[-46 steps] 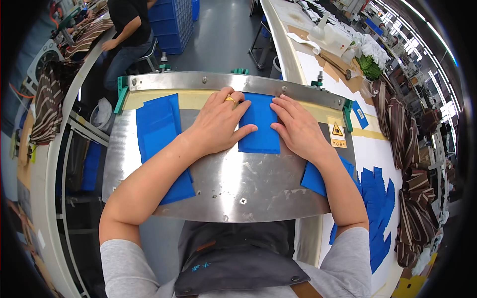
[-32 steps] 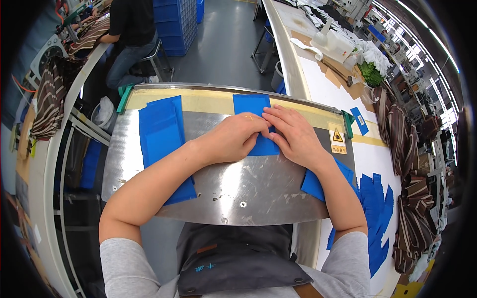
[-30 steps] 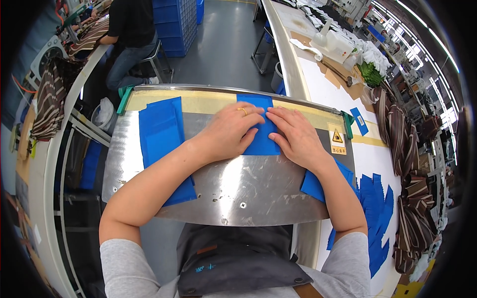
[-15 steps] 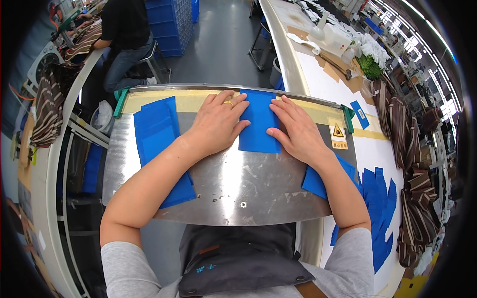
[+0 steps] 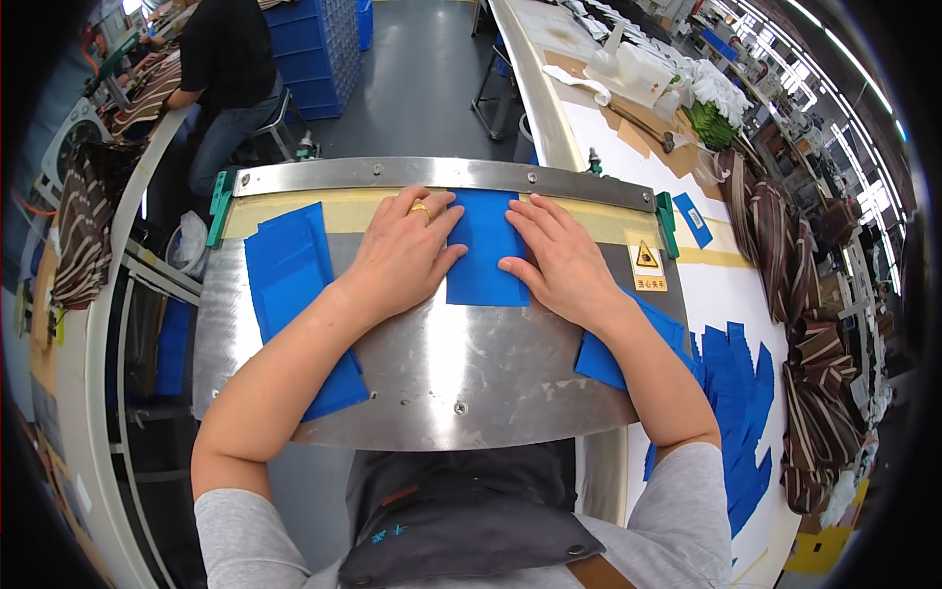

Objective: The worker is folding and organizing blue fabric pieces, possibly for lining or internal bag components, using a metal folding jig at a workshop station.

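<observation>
A thin blue rectangular piece (image 5: 485,270), which looks like cloth, lies flat on the metal plate (image 5: 422,368) in front of me. Its far edge reaches a long steel bar (image 5: 451,177) across the back of the plate. My left hand (image 5: 400,247), a gold ring on one finger, rests palm down with its fingers on the piece's left edge. On the right edge lie the outstretched fingers of my right hand (image 5: 561,257). Both hands are open and flat, gripping nothing. A stack of blue pieces (image 5: 289,270) lies left, partly under my left forearm; more blue pieces (image 5: 603,361) show beneath my right forearm.
Green brackets (image 5: 220,211) flank the bar's ends. A warning sticker (image 5: 647,258) sits at the plate's right. Loose blue strips (image 5: 736,402) and striped brown cloth (image 5: 824,373) lie on the white right-hand table. A person (image 5: 231,69) sits far left, near blue crates (image 5: 312,59).
The steel bar, seen as a thin edge before, now shows its broad face with screws, and fittings stand behind it. My view has shifted slightly; both hands keep their place on the blue piece.
</observation>
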{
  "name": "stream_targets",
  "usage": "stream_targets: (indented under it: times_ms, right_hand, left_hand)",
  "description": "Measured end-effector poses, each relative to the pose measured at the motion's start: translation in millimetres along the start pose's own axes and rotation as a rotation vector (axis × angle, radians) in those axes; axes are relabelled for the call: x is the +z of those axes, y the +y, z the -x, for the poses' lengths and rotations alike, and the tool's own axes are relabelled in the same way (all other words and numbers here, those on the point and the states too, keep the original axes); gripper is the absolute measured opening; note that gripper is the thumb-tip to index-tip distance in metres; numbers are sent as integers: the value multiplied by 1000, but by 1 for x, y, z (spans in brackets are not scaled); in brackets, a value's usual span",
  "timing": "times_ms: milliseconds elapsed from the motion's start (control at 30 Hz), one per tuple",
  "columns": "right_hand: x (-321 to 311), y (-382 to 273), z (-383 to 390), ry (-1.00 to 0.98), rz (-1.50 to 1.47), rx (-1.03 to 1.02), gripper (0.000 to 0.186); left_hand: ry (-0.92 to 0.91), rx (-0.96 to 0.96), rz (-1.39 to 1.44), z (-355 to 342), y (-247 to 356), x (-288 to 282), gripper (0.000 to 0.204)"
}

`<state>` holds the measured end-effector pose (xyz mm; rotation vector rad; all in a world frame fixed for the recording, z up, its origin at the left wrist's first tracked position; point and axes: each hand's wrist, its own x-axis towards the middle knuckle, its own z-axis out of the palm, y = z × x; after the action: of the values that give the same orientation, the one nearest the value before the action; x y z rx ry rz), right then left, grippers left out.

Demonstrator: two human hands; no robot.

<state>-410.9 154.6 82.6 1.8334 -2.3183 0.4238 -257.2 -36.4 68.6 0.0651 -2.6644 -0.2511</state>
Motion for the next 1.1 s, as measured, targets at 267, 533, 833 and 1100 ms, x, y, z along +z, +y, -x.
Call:
stream_targets:
  times_ms: [267, 533, 833, 1100]
  right_hand:
    - [2, -1, -1, 3, 37, -17, 58]
    - [-20, -11, -2, 60, -105, -149, 31]
    - [-23, 5, -2, 18, -49, 138, 35]
    - [-19, 3, 2, -86, 58, 80, 55]
  left_hand:
    - [31, 63, 24, 3, -5, -4, 36]
    - [-327, -74, -138, -11, 26, -29, 49]
    - [9, 26, 24, 2, 0, 6, 53]
    - [-122, -55, 17, 2, -4, 0, 50]
